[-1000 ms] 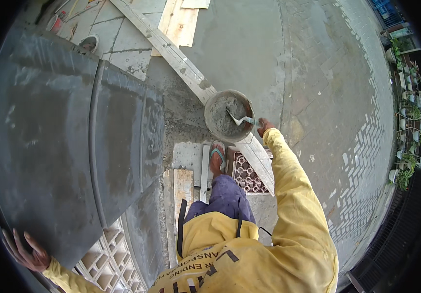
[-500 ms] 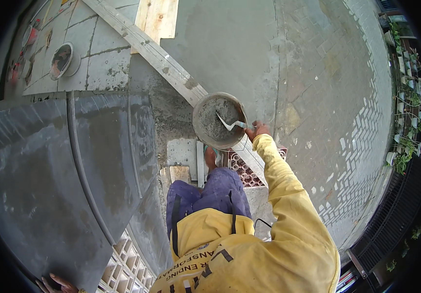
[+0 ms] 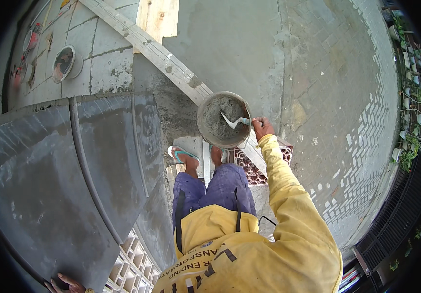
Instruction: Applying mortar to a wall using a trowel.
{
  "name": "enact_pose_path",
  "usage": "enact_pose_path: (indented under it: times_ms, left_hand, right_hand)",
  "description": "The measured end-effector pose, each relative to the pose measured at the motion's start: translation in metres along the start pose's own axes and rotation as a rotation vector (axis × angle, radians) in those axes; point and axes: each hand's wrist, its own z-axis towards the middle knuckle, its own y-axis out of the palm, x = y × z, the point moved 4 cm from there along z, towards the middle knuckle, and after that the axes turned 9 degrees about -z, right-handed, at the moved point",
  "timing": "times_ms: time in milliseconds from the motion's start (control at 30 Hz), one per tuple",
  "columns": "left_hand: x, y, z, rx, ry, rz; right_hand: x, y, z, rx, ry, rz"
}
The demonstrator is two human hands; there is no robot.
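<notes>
Just off the view's centre toward 1 o'clock, a round, grey, mortar-crusted bucket (image 3: pixel 201 128), mouth up, with thick, wet, grey mortar (image 3: pixel 214 128) inside and a trowel with a pale, pointed metal blade (image 3: pixel 233 123), handle lying toward the rim's 3 o'clock. There too, the right hand (image 3: pixel 263 128), fingers curled and closed at the bucket's edge; cannot tell how far around the trowel handle as well. Low in the view, between 7 and 8 o'clock, the left hand (image 3: pixel 71 284), visible fingers spread, at the lower end of a broad, smooth, dark-grey panel (image 3: pixel 34 185); cannot tell pressing from hovering.

Likely to handle heavy and stiff-walled, not fragile, with dense, soft contents apt to shift on a tilt; rim probably gritty, perhaps slick where wet. Best taken by the rim at 3 and 9 o'clock together, against tipping.

Hidden: the bucket's base, hence no telling resting from hanging over the long, pale, mortar-spotted board (image 3: pixel 166 61) running from 10 to 5 o'clock. Beneath the board at 5, partly covered, a reddish crate with ring-shaped openings (image 3: pixel 246 165). Left hand cut off by the lower border; right palm turned away; trowel tip hard to make out against the mortar.
</notes>
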Motion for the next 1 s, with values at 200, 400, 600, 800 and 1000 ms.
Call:
enact_pose_path:
  times_ms: [200, 400, 600, 800, 1000]
  left_hand:
    - [0.004, 0.004, 0.002, 0.009, -0.033, -0.046]
    - [0.005, 0.003, 0.003, 0.011, -0.049, -0.038]
    - [-0.009, -0.003, 0.004, -0.009, 0.012, -0.031]
    - [-0.021, 0.005, -0.016, -0.061, -0.017, -0.066]
    - [-0.011, -0.019, 0.002, -0.106, -0.028, -0.141]
  right_hand:
    - [-0.029, -0.053, -0.021, 0.045, 0.014, -0.116]
    - [0.006, -0.100, -0.065, 0.032, -0.016, -0.125]
    - [0.068, -0.141, -0.136, -0.139, 0.404, 0.326]
    - [0.026, -0.136, -0.166, -0.340, 0.471, 0.961]
    - [0.020, -0.141, -0.125, -0.381, 0.230, 0.736]
